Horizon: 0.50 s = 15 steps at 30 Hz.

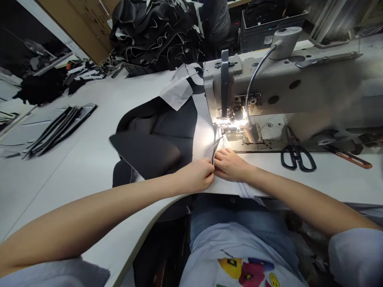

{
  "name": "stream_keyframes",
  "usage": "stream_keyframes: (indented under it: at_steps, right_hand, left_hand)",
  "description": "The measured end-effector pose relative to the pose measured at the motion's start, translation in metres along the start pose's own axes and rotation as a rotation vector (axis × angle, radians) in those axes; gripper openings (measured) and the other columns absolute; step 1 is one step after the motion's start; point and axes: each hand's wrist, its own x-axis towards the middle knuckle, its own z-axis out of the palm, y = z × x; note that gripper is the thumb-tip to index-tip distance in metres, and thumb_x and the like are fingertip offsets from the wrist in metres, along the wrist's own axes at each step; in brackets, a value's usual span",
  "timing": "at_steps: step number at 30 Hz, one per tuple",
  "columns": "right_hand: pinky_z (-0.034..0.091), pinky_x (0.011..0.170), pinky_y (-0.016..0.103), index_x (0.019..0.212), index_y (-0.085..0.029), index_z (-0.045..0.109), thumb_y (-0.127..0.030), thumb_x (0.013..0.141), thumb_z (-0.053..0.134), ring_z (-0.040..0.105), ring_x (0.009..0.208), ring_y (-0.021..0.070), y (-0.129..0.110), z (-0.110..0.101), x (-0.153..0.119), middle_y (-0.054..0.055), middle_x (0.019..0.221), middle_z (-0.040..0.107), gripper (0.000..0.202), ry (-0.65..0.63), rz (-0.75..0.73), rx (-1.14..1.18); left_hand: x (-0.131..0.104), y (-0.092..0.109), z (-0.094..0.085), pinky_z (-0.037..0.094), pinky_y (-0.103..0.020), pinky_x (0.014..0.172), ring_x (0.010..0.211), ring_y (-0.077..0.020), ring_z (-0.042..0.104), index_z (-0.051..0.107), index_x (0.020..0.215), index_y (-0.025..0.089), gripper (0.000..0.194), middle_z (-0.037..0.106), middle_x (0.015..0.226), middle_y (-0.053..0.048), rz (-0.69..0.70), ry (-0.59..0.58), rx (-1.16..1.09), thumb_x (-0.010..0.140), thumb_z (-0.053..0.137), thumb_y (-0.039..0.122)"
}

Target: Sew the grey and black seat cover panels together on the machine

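Black fabric (161, 147) with a pale backing lies folded on the white table, its edge running under the lit needle area of a sewing machine (223, 127). My left hand (196, 174) is closed on the fabric's edge just in front of the presser foot. Right beside it, almost touching, my right hand (229, 164) pinches the same edge and a whitish strip (223, 142) close to the foot. The fingertips of both hands are partly hidden.
Black-handled scissors (297, 155) and an orange-handled tool (353, 157) lie right of my hands. A small lamp (252, 132) on a bendy neck hangs by the needle. Stacked fabric pieces (58, 131) lie left; a heap of black pieces (158, 32) stands behind.
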Motion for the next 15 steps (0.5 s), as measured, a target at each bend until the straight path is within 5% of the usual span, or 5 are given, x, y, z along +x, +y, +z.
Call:
stream_keyframes:
  at_steps: [4, 7, 12, 15]
  right_hand:
    - [0.04, 0.075, 0.036, 0.095, -0.012, 0.07, -0.032, 0.092, 0.053, 0.058, 0.091, 0.0261, -0.024, -0.004, -0.01, 0.015, 0.097, 0.068, 0.027, -0.173, -0.018, 0.102]
    - [0.041, 0.074, 0.032, 0.096, -0.013, 0.072, -0.024, 0.091, 0.051, 0.062, 0.093, 0.023, -0.022, -0.011, -0.001, 0.011, 0.101, 0.071, 0.024, -0.213, -0.027, 0.202]
    - [0.035, 0.059, 0.028, 0.083, -0.017, 0.073, -0.029, 0.094, 0.048, 0.064, 0.075, 0.0189, 0.009, -0.037, 0.008, 0.007, 0.085, 0.072, 0.03, -0.302, -0.024, 0.231]
    - [0.036, 0.061, 0.029, 0.082, -0.016, 0.074, -0.028, 0.094, 0.047, 0.064, 0.076, 0.0211, 0.02, -0.042, 0.006, 0.009, 0.083, 0.072, 0.031, -0.381, -0.01, 0.114]
  left_hand:
    - [0.019, -0.001, 0.0, 0.04, -0.024, 0.058, 0.066, -0.0146, 0.057, 0.05, 0.063, 0.017, 0.02, 0.061, 0.076, -0.004, 0.008, -0.11, 0.019, 0.082, 0.048, 0.013]
    - [0.018, -0.005, -0.009, 0.041, -0.026, 0.057, 0.072, -0.0208, 0.063, 0.059, 0.087, 0.017, 0.011, 0.066, 0.079, -0.005, -0.073, -0.125, 0.112, 0.085, 0.051, 0.024]
    - [0.005, -0.021, -0.026, 0.048, -0.031, 0.071, 0.096, -0.0299, 0.067, 0.032, 0.141, 0.014, 0.065, 0.068, 0.108, -0.012, -0.189, -0.143, 0.25, 0.085, 0.058, 0.034]
    - [0.008, -0.028, -0.031, 0.05, -0.03, 0.078, 0.102, -0.0268, 0.065, 0.039, 0.139, 0.016, 0.058, 0.065, 0.118, -0.011, -0.175, -0.186, 0.114, 0.084, 0.055, 0.028]
